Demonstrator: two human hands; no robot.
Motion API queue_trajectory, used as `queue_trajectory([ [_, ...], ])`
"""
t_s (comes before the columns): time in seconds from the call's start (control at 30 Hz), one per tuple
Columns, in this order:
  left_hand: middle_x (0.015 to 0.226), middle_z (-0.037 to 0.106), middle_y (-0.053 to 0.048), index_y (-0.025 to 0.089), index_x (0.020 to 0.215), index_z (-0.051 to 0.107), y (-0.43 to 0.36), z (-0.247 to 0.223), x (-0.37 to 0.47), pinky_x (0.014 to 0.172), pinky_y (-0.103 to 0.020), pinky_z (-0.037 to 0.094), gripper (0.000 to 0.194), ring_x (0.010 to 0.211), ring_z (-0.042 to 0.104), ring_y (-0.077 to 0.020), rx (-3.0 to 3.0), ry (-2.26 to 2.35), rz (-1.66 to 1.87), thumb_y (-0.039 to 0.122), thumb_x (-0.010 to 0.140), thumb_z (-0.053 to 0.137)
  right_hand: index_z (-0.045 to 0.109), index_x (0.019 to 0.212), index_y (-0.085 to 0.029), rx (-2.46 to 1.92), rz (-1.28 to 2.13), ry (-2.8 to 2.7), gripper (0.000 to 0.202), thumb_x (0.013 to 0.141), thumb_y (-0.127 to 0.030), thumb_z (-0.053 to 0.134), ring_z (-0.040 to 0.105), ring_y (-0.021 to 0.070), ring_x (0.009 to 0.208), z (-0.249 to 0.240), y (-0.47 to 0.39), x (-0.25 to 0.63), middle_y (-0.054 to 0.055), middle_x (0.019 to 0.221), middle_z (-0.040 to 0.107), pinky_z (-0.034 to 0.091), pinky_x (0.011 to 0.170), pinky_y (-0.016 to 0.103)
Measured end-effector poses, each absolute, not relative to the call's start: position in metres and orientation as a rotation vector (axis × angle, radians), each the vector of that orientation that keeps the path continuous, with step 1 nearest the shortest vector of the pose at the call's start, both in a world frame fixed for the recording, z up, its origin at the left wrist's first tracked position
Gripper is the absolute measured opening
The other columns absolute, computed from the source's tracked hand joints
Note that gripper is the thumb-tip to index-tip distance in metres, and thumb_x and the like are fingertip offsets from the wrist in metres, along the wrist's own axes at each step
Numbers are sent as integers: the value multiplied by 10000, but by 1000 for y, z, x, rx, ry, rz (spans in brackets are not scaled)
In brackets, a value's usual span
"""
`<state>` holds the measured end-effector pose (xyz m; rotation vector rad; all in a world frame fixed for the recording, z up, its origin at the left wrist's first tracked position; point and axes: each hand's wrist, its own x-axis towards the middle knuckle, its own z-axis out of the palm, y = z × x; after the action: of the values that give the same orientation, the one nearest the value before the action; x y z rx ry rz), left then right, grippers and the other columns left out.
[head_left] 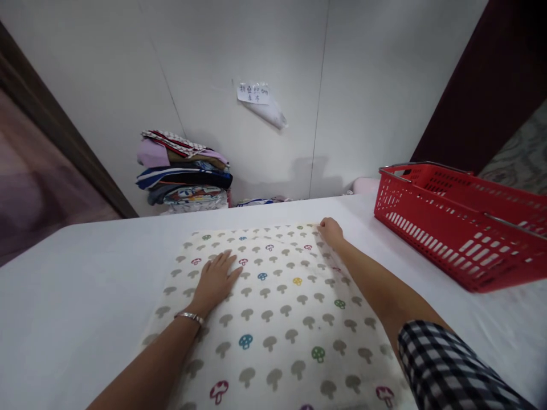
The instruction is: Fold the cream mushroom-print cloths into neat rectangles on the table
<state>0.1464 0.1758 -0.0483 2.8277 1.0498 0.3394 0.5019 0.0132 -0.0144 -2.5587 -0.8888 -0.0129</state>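
A cream cloth (273, 296) printed with grey and coloured mushrooms lies spread out on the white table. My left hand (216, 280) rests flat on its left part, palm down with the fingers apart. At the cloth's far right corner, my right hand (330, 231) is closed, its fingers pinching the edge. Faint creases show in the cloth near the right forearm. The near end of the cloth runs out of view at the bottom.
A red plastic basket (453, 222) with metal handles stands on the table (98, 267) at the right. Beyond the far edge is a stack of folded fabrics (186, 171). A paper note (254, 94) hangs on the grey wall. Curtains hang on both sides.
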Motion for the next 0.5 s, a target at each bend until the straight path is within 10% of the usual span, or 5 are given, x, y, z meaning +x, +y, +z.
queue_trajectory([
  [0.5,1470,385,-90,211,1309,512,176,-54,146,1104,-516,233,508,1368,306,-286,2819,1014,417,477,903,360,649,990,-151,-2644,-121,-1197,204,882,-187,480,540,225,1023,-3,17,492,114,1074,624,385,819,280],
])
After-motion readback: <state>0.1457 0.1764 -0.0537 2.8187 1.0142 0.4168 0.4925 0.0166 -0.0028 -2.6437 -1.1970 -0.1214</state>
